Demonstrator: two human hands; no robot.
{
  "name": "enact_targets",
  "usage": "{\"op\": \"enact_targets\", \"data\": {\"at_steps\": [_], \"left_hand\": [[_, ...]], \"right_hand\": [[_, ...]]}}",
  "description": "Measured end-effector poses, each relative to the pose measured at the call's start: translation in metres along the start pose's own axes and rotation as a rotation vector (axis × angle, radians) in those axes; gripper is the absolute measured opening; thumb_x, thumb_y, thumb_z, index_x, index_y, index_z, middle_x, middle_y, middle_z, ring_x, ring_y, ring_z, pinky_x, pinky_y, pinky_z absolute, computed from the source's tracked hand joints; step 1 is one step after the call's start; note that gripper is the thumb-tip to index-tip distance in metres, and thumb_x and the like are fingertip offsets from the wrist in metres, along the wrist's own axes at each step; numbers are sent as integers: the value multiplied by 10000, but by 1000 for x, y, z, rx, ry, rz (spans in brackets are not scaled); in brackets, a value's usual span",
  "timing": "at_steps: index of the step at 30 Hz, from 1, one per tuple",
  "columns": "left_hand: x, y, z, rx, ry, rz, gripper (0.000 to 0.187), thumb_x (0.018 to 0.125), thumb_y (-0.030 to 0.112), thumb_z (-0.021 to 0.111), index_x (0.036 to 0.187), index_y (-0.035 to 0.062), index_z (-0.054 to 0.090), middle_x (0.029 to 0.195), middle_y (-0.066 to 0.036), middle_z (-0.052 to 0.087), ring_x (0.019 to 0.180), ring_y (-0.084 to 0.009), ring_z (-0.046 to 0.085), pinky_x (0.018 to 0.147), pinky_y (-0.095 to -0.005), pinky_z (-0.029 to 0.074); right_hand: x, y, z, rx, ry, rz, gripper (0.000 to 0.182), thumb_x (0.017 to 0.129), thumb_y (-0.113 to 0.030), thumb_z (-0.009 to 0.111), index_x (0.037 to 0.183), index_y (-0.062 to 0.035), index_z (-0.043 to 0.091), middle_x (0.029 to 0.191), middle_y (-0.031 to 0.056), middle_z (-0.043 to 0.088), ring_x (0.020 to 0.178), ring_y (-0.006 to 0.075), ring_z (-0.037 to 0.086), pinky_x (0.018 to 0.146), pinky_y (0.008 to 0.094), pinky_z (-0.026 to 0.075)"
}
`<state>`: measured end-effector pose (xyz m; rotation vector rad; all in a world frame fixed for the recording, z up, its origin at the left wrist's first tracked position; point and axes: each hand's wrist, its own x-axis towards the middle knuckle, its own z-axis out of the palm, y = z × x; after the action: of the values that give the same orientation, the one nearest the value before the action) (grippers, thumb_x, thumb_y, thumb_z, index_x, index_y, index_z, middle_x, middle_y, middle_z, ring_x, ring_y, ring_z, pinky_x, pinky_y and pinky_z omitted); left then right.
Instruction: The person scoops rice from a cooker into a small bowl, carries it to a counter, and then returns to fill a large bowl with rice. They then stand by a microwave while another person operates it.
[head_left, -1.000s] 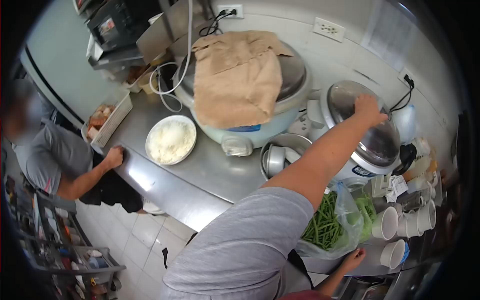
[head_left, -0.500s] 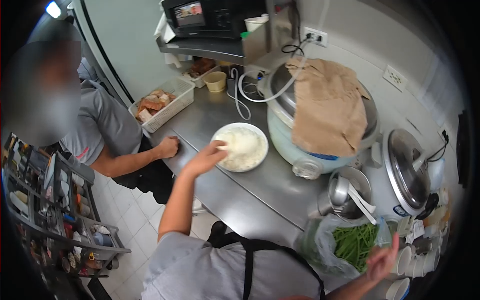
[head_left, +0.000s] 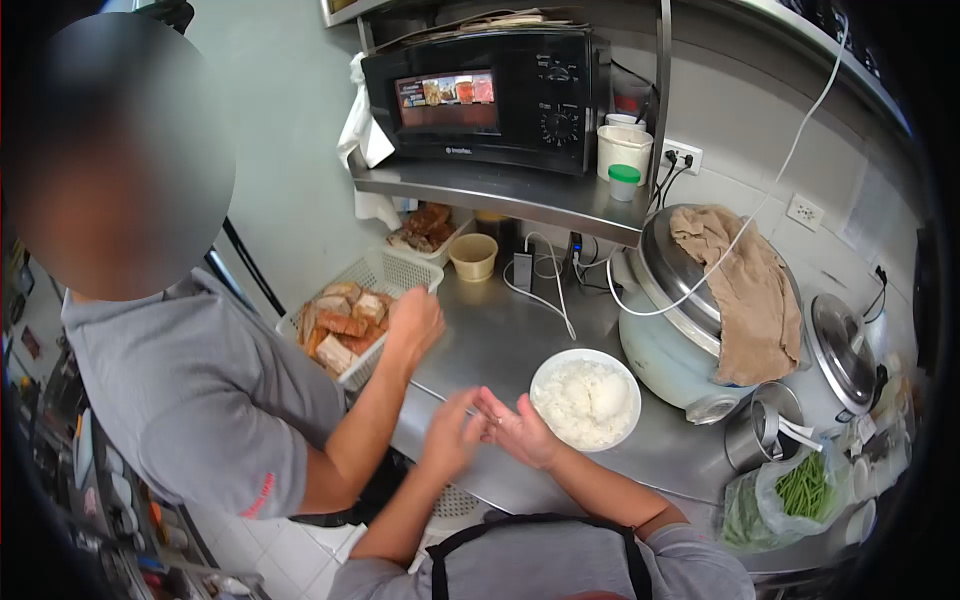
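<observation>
My left hand and my right hand meet above the steel counter, fingers spread and touching each other, with nothing in them. Just right of my right hand stands a white bowl of cooked rice. A co-worker in a grey shirt stands at the left, one hand resting on the edge of a white basket of fried pieces.
A large rice cooker draped with a brown cloth stands right of the bowl, a smaller cooker beyond it. A metal pot and a bag of green beans lie at the right. A microwave sits on the shelf above.
My view has swung left. My left hand left the rice bowl's rim and my right hand came over from the green beans; both now meet in front of me. The co-worker's hand moved to the basket.
</observation>
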<state>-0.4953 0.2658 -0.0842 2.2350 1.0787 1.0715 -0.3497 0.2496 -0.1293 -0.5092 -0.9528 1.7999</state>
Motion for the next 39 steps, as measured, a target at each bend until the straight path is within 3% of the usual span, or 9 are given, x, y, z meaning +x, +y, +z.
{"op": "enact_targets", "data": {"at_steps": [6, 12, 18, 21, 24, 27, 32, 36, 39], "left_hand": [[-37, -27, 17, -8, 4, 177, 565, 745, 147, 477, 1214, -106, 292, 1269, -289, 268, 1212, -427, 196, 993, -481, 118], [-42, -38, 2, -143, 198, 83, 514, 750, 122, 457, 1200, -91, 328, 1219, -278, 342, 1156, -419, 296, 974, -445, 195], [-61, -46, -3, -177, 502, -28, 35, 770, -11, 409, 756, 18, 424, 990, -162, 507, 932, -244, 475, 835, -337, 355], [-96, -63, -8, -308, 494, -59, 206, 869, 170, 381, 868, -9, 482, 992, -163, 517, 901, -230, 506, 810, -330, 387], [-143, -59, -10, -443, 538, -352, 377, 899, 317, 317, 952, -10, 497, 983, -127, 536, 804, -178, 561, 697, -261, 439], [-194, -59, -4, -364, 495, -695, 429, 878, 335, 369, 1047, -45, 472, 954, -157, 563, 883, -215, 553, 719, -304, 436], [-383, -155, 45, 306, -242, -1268, 740, 707, 503, 555, 1141, -78, 412, 1125, -296, 433, 1085, -393, 402, 912, -384, 333], [-518, -131, 39, 464, -719, -1489, 579, 705, 425, 540, 1037, -44, 473, 1050, -257, 478, 1007, -368, 448, 861, -380, 365], [-549, -120, 31, 506, -768, -1517, 462, 704, 367, 528, 959, -19, 518, 993, -228, 512, 948, -349, 483, 823, -377, 389]], "right_hand": [[35, 11, 34, 488, 160, 134, 812, 721, -717, 123, 1281, -144, 254, 1314, 82, 283, 1199, 272, 272, 1000, 423, 183], [52, 37, 47, 329, -89, 192, 842, 723, -721, 124, 1299, -114, 224, 1224, 79, 384, 1133, 168, 367, 956, 317, 260], [29, 57, 63, 304, -284, 460, 866, 740, -704, 83, 1282, -51, 257, 1220, 72, 389, 1127, 189, 369, 945, 305, 267], [24, 50, 47, -138, -407, 609, 699, 825, -571, 238, 1283, -43, 263, 1237, 100, 386, 1131, 214, 379, 941, 310, 281], [11, -10, 55, -999, -518, 279, 505, 883, -275, 402, 1286, -26, 226, 1257, 103, 352, 1112, 167, 387, 897, 327, 347], [-22, -96, 84, -782, -357, -36, 571, 857, -321, 436, 1286, -20, 210, 1230, 146, 368, 1080, 210, 414, 903, 337, 337], [-108, -193, 135, -1083, -449, -547, 746, 762, -343, 561, 1287, 11, 167, 1241, 198, 318, 1106, 305, 380, 900, 385, 308], [-148, -185, 140, -942, -436, -1047, 635, 784, -389, 505, 1232, 8, 294, 1160, 200, 428, 1065, 326, 410, 835, 401, 351], [-178, -192, 135, -881, -467, -982, 656, 792, -396, 500, 1287, -65, 227, 1234, 201, 364, 1106, 346, 378, 868, 451, 322]]}}
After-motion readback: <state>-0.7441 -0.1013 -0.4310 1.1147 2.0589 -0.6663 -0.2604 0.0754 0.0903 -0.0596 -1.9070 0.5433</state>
